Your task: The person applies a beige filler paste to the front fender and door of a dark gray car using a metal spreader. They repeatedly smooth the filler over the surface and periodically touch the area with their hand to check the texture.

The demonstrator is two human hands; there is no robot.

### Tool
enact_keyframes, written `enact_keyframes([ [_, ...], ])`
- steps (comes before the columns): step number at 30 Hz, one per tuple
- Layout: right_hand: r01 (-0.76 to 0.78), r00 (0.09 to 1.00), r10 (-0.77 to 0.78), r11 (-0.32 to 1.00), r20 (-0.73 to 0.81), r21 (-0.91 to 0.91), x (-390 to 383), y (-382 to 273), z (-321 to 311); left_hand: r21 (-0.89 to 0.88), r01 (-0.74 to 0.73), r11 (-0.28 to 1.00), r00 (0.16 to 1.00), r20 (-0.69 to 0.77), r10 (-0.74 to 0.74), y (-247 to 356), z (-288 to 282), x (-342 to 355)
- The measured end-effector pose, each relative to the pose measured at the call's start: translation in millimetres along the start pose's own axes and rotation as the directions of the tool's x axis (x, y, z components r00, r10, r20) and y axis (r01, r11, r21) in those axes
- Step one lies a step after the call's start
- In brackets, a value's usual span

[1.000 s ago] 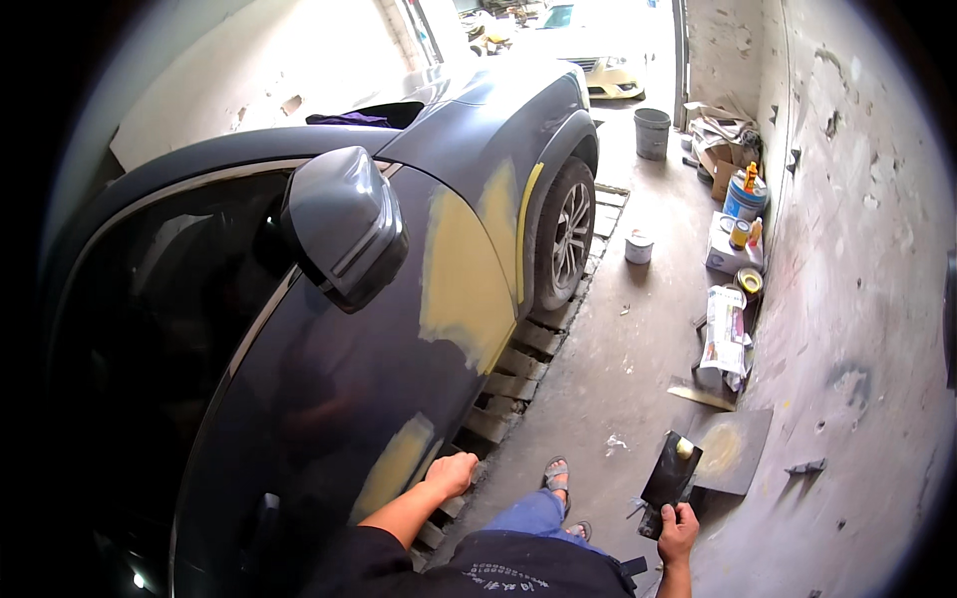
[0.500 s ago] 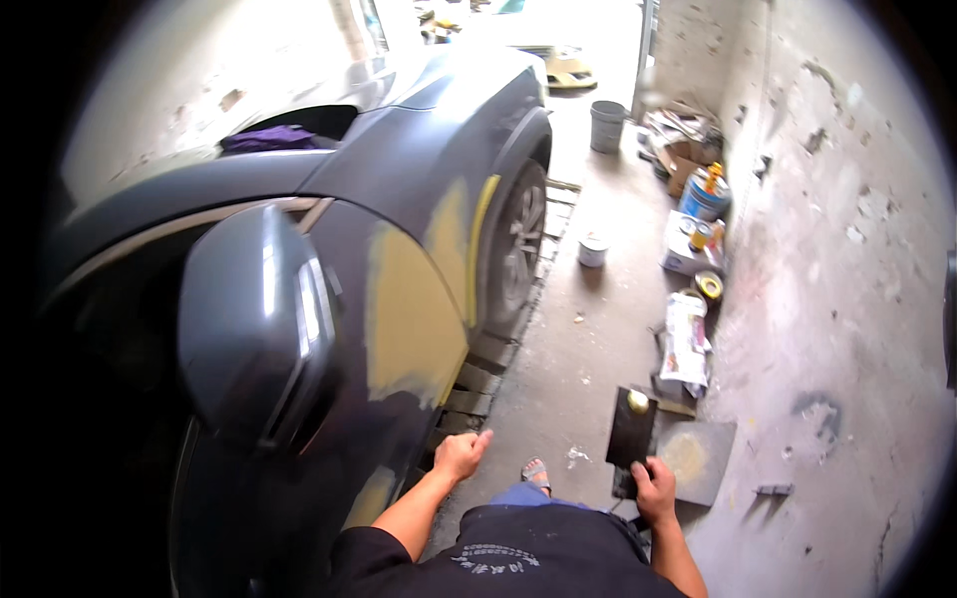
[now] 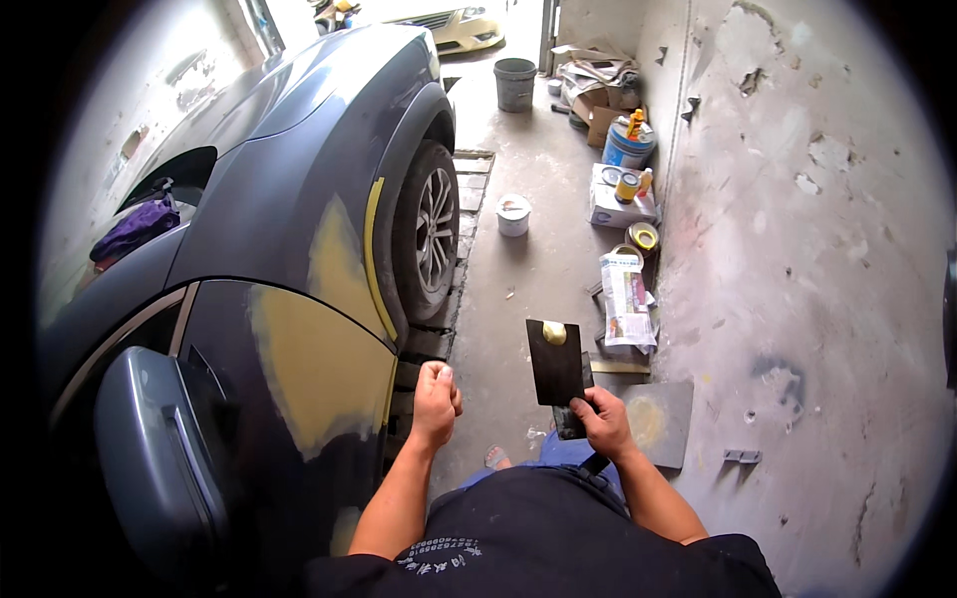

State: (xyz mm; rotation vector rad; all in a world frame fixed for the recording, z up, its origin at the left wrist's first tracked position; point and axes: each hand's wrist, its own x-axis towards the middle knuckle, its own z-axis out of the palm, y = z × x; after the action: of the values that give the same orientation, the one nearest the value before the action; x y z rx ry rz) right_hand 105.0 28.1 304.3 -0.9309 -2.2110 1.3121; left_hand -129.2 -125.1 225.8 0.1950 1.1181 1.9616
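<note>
Hands (image 3: 436, 399) low in frame: left one curled into a loose fist, holding nothing, hovering just beside the door edge of the dark car (image 3: 289, 199). Right hand (image 3: 601, 421) clamped around the lower end of a black mixing board (image 3: 555, 362), held upright, one dab of yellow filler (image 3: 554, 333) sitting near its top edge. Second dark blade (image 3: 578, 394) tucked just behind the board in the same grip; cannot tell more of its shape.

Compared with half a second back: left hand off the panel and closed up, where it lay flat against the lower bodywork. Board raised higher and nearer the middle. View swung too, side mirror (image 3: 150, 448) dropped to the lower left, front wheel (image 3: 431, 234) now full in sight.

Counting up. Two broad patches of yellow filler (image 3: 319, 374) on the bodywork, one on the door, one on the fender (image 3: 334, 261), plus one yellow strip (image 3: 373, 254) along the wheel arch. One wheel. One purple rag (image 3: 135, 229) by the windscreen base. On the concrete floor (image 3: 538, 229): one small white tub (image 3: 513, 214), one grey bucket (image 3: 514, 84) further back, one flat grey board (image 3: 658, 424) with a pale yellow smear near the right hand. Along the wall (image 3: 797, 249): one blue-and-white can (image 3: 628, 148), one white box (image 3: 618, 204) carrying one small tin (image 3: 626, 186), one roll of tape (image 3: 643, 237), one folded newspaper (image 3: 626, 299).
</note>
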Motion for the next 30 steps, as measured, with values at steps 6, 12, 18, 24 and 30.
enact_keyframes([
  [6,0.06,0.996,-0.061,0.998,0.071,0.019,85,-2,-34,-0.585,0.231,0.777,0.923,0.384,0.015,53,66,62],
  [12,0.068,0.986,-0.075,0.996,0.151,0.052,159,3,-99,-0.684,0.239,0.689,0.926,0.375,0.051,58,142,124],
  [18,0.103,0.972,-0.114,0.993,0.207,0.064,218,2,-142,-0.29,0.043,0.956,0.992,0.128,-0.006,21,149,172],
  [24,0.123,0.956,-0.134,0.991,0.263,0.057,265,4,-148,0.121,-0.007,0.993,0.998,0.059,-0.001,15,183,201],
  [30,0.15,0.929,-0.137,0.989,0.344,-0.01,311,-6,-136,0.144,-0.032,0.989,0.998,0.066,0.023,36,231,230],
])
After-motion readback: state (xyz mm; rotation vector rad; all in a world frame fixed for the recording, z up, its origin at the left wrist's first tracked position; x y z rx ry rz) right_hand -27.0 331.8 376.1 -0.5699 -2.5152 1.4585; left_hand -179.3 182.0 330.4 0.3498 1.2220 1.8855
